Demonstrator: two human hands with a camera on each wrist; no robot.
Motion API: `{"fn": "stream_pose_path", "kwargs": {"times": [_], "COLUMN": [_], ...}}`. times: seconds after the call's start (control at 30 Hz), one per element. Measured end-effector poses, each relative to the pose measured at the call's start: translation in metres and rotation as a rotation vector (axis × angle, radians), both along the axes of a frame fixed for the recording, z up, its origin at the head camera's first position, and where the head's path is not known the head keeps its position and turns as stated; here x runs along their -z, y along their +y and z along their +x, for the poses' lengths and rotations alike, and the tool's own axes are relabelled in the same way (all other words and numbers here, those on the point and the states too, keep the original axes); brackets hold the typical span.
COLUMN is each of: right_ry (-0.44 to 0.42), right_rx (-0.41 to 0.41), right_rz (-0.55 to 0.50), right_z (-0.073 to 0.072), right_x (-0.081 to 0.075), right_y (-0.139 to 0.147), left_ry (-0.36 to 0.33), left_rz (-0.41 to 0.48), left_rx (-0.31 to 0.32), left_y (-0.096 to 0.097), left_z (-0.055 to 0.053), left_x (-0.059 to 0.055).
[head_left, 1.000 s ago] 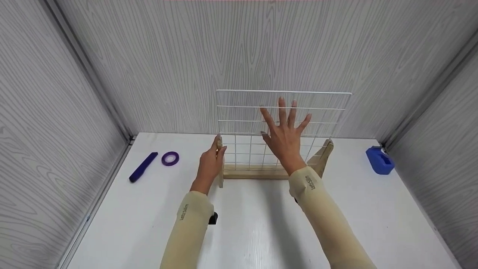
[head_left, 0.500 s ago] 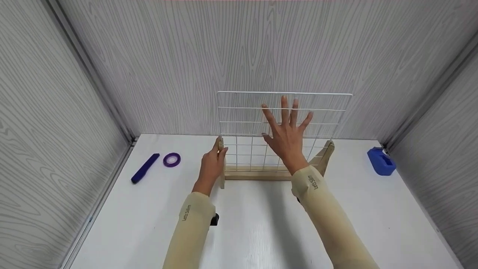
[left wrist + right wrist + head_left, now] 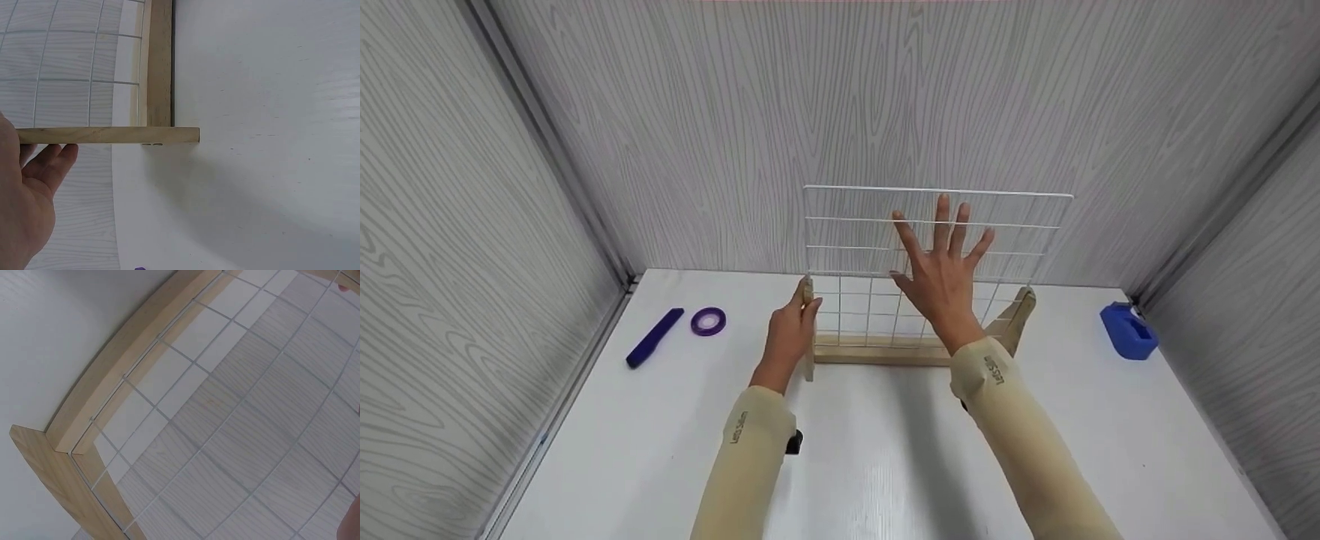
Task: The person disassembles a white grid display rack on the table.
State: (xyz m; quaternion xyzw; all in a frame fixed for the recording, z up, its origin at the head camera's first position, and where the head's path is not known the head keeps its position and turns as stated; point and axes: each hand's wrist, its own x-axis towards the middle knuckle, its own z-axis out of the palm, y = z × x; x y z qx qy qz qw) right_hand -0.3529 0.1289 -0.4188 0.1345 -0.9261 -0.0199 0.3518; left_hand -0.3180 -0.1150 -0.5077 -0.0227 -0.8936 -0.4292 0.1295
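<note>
A white wire grid panel [image 3: 855, 259] stands in a wooden frame made of a bottom bar [image 3: 877, 354] and two side pieces. My left hand [image 3: 787, 334] grips the top of the left side piece [image 3: 112, 135], thumb on the near side and fingers on the other. In the left wrist view its fingertips lie along that wood. My right hand [image 3: 943, 281] is spread against the grid, fingers straight and wide apart. The right side piece [image 3: 1016, 319] is partly covered by the right forearm. In the right wrist view the grid's lower corner sits along the bar [image 3: 124, 365].
On the white table [image 3: 855, 457], a dark purple long strip-shaped object [image 3: 655, 337] and a purple ring-shaped roll [image 3: 709, 321] lie at the left. A blue tape dispenser [image 3: 1129, 331] sits at the right. Grey wood-grain walls [image 3: 720, 135] rise on three sides.
Both hands keep their places on the frame and grid. The whole scene shifts slightly right and down in the head view, the loose items on the table included.
</note>
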Motion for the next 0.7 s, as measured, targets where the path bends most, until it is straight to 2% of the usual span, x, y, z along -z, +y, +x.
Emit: {"fn": "stream_pose_path", "kwargs": {"times": [0.17, 0.4, 0.53, 0.7], "right_ry": [-0.002, 0.001, 0.02, 0.0], "right_rx": [0.01, -0.015, -0.022, -0.018], "right_rz": [0.001, -0.007, -0.016, -0.011], "right_z": [0.0, 0.0, -0.001, -0.001], "right_x": [0.0, -0.002, -0.006, -0.011], "right_y": [-0.001, 0.0, 0.0, 0.0], "left_ry": [0.02, 0.004, 0.022, 0.038], "left_rz": [0.009, 0.018, 0.016, 0.013], "left_rx": [0.019, 0.003, 0.002, -0.005], "left_y": [-0.002, 0.0, 0.001, 0.001], "left_z": [0.001, 0.002, 0.003, 0.001], "left_x": [0.0, 0.003, 0.002, 0.003]}}
